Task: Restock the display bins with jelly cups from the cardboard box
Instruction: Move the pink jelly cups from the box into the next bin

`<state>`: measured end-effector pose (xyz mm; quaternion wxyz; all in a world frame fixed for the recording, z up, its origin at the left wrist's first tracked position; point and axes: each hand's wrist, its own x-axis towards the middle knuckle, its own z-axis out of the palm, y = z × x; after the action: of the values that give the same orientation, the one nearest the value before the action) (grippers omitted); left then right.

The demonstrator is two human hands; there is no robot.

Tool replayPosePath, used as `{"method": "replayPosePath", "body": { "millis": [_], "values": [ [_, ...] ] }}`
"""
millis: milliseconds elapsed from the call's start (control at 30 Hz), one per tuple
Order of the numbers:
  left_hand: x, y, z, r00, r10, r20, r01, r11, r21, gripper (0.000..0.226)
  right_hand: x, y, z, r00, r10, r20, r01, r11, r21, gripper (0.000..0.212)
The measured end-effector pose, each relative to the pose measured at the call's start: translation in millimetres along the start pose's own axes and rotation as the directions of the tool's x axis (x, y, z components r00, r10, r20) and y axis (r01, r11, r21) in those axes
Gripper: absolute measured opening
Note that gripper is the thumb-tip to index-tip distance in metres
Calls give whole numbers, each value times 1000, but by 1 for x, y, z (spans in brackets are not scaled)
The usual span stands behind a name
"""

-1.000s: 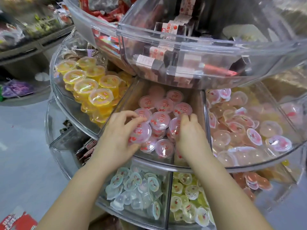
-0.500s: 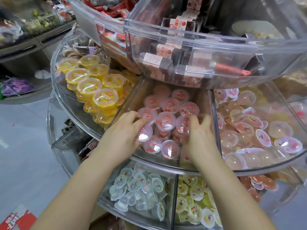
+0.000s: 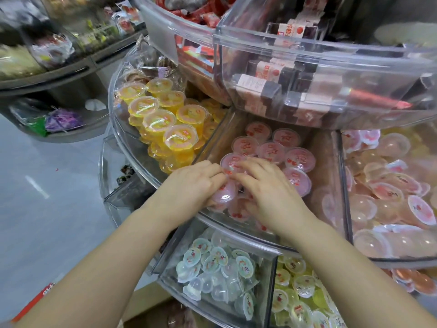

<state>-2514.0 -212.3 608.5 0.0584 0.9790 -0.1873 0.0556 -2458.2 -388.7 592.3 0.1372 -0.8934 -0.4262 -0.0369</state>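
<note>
A clear display bin (image 3: 328, 162) on the middle tier holds several pink jelly cups (image 3: 299, 159) with red-printed lids, standing in rows. My left hand (image 3: 191, 183) reaches over the bin's front rim, its fingers curled around a pink cup (image 3: 224, 194) at the front left. My right hand (image 3: 272, 192) lies palm down right beside it, fingers spread over the front cups and touching them; whether it grips one is hidden. The two hands' fingertips almost meet. The cardboard box shows only as a brown edge (image 3: 146, 301) at the bottom.
Yellow jelly cups (image 3: 163, 119) fill the bin to the left, pale pink cups (image 3: 387, 192) the bin to the right. An upper tier (image 3: 307, 74) of wrapped bars overhangs the back rows. Below sit bins of clear cups (image 3: 212, 273) and green cups (image 3: 298, 292). Grey floor (image 3: 47, 197) lies left.
My right hand has slid left from the bin's right side to the front cups next to my left hand. The left hand stayed on its cup. The view moved closer.
</note>
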Motion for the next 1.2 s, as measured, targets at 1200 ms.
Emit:
{"method": "replayPosePath", "body": {
  "millis": [1200],
  "values": [
    [-35,14,2,829,-440,-346,222,827,-517,22,-38,-5,-22,965,176,-193,-139,971,192,33]
  ]
}}
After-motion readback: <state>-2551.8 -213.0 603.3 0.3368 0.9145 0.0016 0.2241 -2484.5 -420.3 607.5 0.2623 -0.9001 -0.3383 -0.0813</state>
